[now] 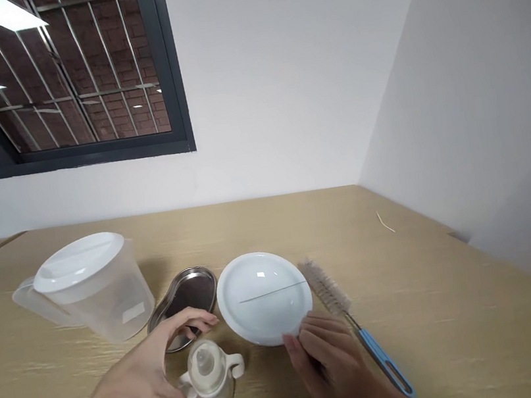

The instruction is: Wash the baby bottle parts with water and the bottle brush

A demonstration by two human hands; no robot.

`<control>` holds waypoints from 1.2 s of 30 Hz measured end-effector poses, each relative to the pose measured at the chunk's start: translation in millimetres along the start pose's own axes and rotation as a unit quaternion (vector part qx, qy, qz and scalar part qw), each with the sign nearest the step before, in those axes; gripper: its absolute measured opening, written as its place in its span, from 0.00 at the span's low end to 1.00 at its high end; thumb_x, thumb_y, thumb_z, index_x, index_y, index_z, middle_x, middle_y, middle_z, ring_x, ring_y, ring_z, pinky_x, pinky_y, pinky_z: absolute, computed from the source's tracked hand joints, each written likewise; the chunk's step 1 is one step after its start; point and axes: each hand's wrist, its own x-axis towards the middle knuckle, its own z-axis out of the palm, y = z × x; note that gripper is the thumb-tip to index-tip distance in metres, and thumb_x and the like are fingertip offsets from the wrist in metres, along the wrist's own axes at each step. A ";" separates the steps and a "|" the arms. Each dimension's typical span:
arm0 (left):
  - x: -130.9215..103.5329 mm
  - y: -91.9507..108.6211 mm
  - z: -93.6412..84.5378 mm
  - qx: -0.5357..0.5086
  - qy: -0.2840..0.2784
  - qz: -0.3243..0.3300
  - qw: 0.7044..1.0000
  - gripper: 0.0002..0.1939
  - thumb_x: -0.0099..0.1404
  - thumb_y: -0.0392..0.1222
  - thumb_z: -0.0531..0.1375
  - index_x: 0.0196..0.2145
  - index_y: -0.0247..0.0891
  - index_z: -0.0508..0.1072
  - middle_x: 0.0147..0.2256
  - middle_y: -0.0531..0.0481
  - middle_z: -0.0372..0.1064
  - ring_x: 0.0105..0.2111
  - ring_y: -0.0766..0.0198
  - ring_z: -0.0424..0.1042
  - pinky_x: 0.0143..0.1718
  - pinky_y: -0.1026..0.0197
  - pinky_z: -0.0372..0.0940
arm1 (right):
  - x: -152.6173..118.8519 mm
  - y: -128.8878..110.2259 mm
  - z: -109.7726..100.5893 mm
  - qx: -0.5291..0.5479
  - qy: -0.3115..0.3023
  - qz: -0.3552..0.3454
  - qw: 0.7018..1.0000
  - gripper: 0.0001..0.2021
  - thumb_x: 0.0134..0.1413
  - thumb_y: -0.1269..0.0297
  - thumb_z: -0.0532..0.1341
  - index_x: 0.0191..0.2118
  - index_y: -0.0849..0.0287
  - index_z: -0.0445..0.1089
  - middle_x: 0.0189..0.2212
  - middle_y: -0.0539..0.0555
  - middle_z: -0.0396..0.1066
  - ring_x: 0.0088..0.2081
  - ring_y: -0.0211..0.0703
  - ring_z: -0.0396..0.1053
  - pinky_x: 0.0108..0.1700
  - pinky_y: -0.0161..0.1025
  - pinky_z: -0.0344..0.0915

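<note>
A baby bottle with two side handles and a pale nipple on top stands upright near the front of the table. My left hand curves around its left side, thumb and fingers spread wide, near the left handle. My right hand has its fingers curled together at the front right rim of a white plate. What those fingers hold, if anything, is hidden. Across the plate lies a thin straight rod. To the right rests a bottle brush with a blue handle.
Behind my left hand is a metal kidney dish, partly covered by the fingers. A clear plastic pitcher with a white lid stands at the left. A small bent pale strip lies at the far right, near the wall.
</note>
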 end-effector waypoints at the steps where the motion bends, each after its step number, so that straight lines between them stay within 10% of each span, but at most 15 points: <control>1: -0.3 0.8 1.7 0.002 -0.005 -0.015 1.000 0.52 0.33 0.57 0.77 0.58 0.49 0.69 0.55 0.42 0.68 0.54 0.42 0.68 0.58 0.43 0.62 | -0.6 -0.1 0.9 -0.001 0.001 -0.001 1.000 0.19 0.57 0.79 0.56 0.22 0.54 0.51 0.15 0.44 0.53 0.18 0.34 0.51 0.23 0.38 0.46; 12: 10.1 13.1 15.5 -0.071 -0.033 -0.031 0.996 0.25 0.45 0.42 0.75 0.43 0.42 0.77 0.39 0.50 0.76 0.40 0.55 0.74 0.43 0.58 0.68 | -4.1 0.5 4.4 0.000 -0.017 0.003 1.000 0.19 0.58 0.79 0.57 0.22 0.55 0.51 0.16 0.44 0.54 0.19 0.34 0.51 0.25 0.38 0.46; 21: 10.0 19.8 42.6 -0.097 0.007 -0.019 0.995 0.29 0.42 0.43 0.75 0.45 0.41 0.78 0.43 0.46 0.77 0.45 0.48 0.74 0.47 0.52 0.69 | -4.7 -24.0 12.4 0.159 0.014 0.113 0.981 0.08 0.57 0.66 0.63 0.37 0.55 0.61 0.28 0.50 0.63 0.31 0.41 0.64 0.32 0.39 0.63; 26: 11.0 18.4 57.1 -0.049 0.012 -0.024 0.998 0.33 0.41 0.38 0.74 0.48 0.46 0.77 0.47 0.49 0.76 0.48 0.49 0.73 0.52 0.50 0.66 | -6.3 -48.8 26.5 0.241 -0.045 0.186 0.951 0.27 0.50 0.53 0.69 0.52 0.56 0.59 0.44 0.57 0.62 0.43 0.48 0.66 0.43 0.43 0.69; 36: 16.5 14.8 61.1 -0.034 -0.038 0.007 0.999 0.30 0.45 0.40 0.71 0.48 0.39 0.75 0.43 0.49 0.75 0.44 0.52 0.71 0.47 0.55 0.67 | 0.9 -61.6 41.5 0.272 -0.058 0.271 0.922 0.22 0.49 0.57 0.69 0.49 0.53 0.64 0.43 0.53 0.64 0.42 0.44 0.67 0.44 0.40 0.68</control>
